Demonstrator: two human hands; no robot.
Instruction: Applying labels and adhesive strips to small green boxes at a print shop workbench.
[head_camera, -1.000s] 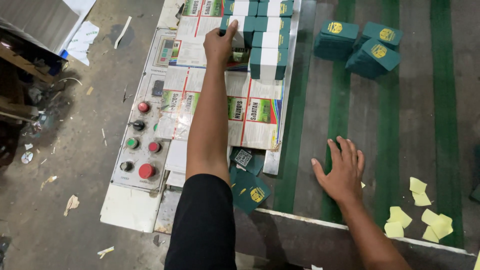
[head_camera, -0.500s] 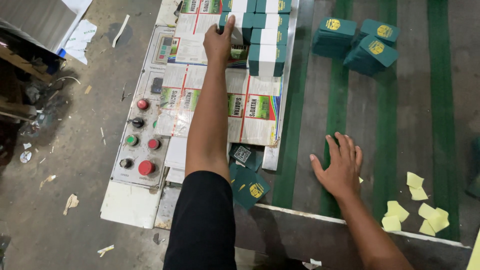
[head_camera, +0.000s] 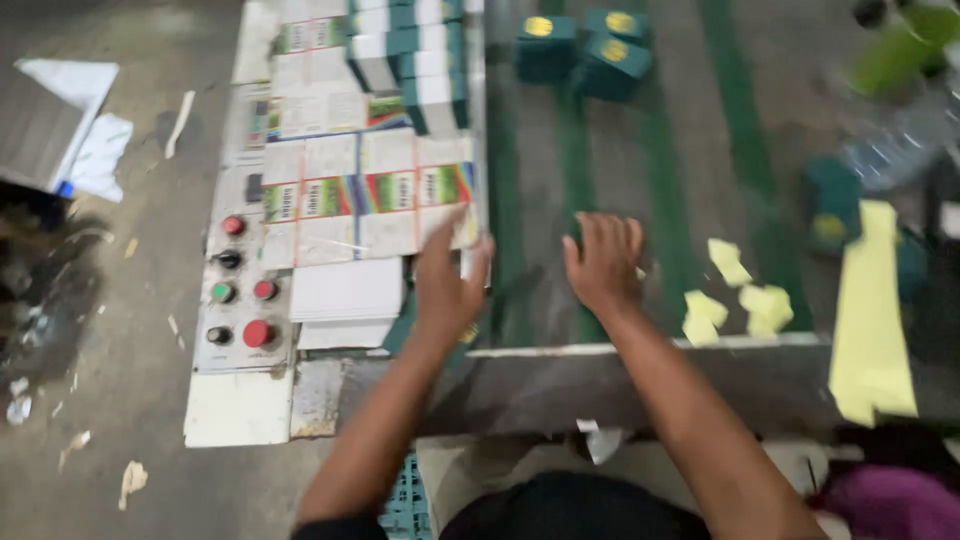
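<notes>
- The conveyor surface (head_camera: 780, 140), grey with dark green belts running away from the person, takes up the right side of the view
- A spread of flattened printed cartons (head_camera: 370, 185) lies along its left edge, with a row of upright green-and-white boxes (head_camera: 405, 60) at the far end
- A control panel (head_camera: 240, 290) with red, green and black buttons sits left of the cartons
- Three dark green boxes (head_camera: 585, 50) stand far up the belt, well apart from both hands
- The left hand (head_camera: 448, 285) rests at the near right corner of the cartons, fingers loosely spread, clasping nothing as far as the blur lets me tell
- The right hand (head_camera: 603, 262) lies flat and open on the belt, holding nothing
- Small yellow slips (head_camera: 740, 300) lie just right of it
</notes>
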